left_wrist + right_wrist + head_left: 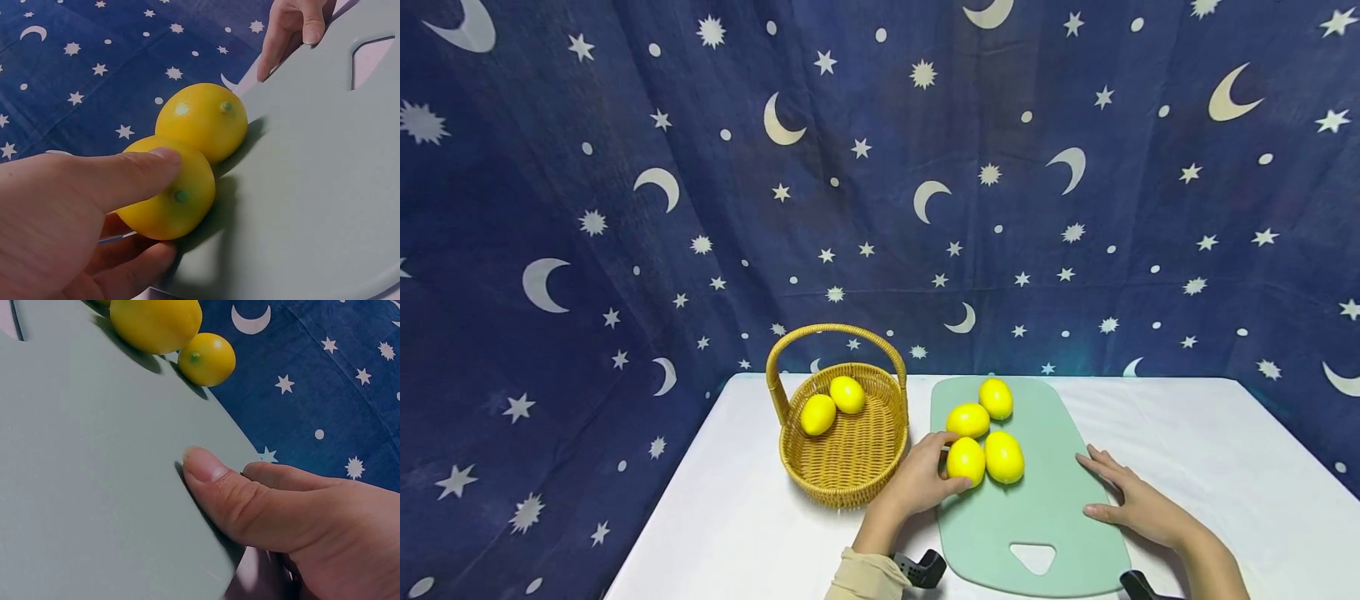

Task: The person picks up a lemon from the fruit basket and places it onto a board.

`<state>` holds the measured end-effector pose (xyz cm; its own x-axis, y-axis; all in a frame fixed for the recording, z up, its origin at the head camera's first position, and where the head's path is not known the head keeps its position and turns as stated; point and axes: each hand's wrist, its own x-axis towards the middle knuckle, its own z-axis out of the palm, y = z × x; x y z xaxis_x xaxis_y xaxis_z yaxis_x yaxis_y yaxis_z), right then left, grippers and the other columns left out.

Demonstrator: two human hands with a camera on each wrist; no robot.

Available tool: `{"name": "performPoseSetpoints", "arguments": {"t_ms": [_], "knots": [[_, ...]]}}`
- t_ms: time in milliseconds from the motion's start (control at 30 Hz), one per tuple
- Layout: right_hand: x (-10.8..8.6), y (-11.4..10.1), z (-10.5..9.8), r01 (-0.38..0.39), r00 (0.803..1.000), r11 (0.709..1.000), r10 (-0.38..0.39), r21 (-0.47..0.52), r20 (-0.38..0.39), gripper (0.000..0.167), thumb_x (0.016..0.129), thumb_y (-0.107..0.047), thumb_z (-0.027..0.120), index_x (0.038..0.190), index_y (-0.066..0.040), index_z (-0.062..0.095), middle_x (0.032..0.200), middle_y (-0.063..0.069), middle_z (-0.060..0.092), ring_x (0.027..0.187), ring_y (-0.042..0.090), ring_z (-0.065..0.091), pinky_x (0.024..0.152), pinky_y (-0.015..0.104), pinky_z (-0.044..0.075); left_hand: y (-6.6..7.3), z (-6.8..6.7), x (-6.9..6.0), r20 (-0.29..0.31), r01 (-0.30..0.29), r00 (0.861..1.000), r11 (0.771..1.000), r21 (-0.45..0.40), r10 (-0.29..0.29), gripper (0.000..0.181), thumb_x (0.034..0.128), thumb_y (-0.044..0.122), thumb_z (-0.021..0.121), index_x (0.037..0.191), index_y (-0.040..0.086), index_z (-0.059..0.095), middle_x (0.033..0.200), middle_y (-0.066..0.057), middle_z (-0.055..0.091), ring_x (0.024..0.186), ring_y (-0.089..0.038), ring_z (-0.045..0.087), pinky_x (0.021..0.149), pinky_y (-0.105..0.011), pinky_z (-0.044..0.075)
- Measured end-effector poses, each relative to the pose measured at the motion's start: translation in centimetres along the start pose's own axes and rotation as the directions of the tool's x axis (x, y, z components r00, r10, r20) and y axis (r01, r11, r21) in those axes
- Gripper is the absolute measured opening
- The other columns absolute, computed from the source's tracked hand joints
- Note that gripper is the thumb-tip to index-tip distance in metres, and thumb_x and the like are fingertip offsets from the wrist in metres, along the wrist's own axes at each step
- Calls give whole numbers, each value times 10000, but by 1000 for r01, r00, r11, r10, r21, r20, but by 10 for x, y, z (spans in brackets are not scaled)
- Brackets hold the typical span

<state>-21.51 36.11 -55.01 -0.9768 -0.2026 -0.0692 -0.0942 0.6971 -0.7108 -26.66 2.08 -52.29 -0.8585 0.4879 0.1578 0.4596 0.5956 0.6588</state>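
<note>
Four lemons (1004,457) are borne by the board (1052,517); against rolling, presumably, two lemons (847,394) are contained by the basket (842,497). The board is touched, perhaps steadied, by the right hand (1138,504), loosely spread; by the left hand (916,479), fingers curled, the board's near-left lemon (966,462) is pinched.

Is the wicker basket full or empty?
Neither: the basket is partly filled. Two yellow lemons lie inside, and much of its woven floor shows bare.

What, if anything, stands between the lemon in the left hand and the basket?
No separate object shows between that lemon and the basket, only the left hand itself; the basket's raised rim would probably need clearing.
</note>
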Motion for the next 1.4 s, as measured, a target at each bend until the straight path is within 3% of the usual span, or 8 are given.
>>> {"name": "performPoseSetpoints", "arguments": {"t_ms": [367, 1000, 1400], "knots": [[0, 2, 0, 28, 1000, 999, -28, -31, -12, 832, 756, -326, 753, 1417, 19, 382, 1504, 355, 144, 1346, 604, 65, 974, 783, 73, -2, -3, 1, 2, -17, 1000, 999, 33, 17, 672, 793, 336, 762, 1352, 81, 491, 1255, -59, 568, 1092, -139, 546, 940, -273, 475], [1, 4, 0, 65, 998, 998, -65, 11, -12, 821, 770, -303, 744, 1417, 34, 368, 1499, 368, 126, 1351, 594, 18, 997, 773, 31, 6, -8, -1, -23, -21, 999, 997, 72, 23, 638, 793, 330, 757, 1331, 91, 510, 1277, -47, 548, 1159, -149, 530, 1013, -296, 447], [2, 1, 0, 10, 1000, 1000, -11, -20, -4, 843, 752, -326, 756, 1413, 35, 376, 1498, 365, 135, 1347, 601, 51, 987, 778, 52, 15, -15, -3, -21, -34, 999, 996, 81, 36, 651, 800, 314, 751, 1359, 103, 493, 1331, -41, 513, 1218, -161, 512, 1071, -313, 409]]}}
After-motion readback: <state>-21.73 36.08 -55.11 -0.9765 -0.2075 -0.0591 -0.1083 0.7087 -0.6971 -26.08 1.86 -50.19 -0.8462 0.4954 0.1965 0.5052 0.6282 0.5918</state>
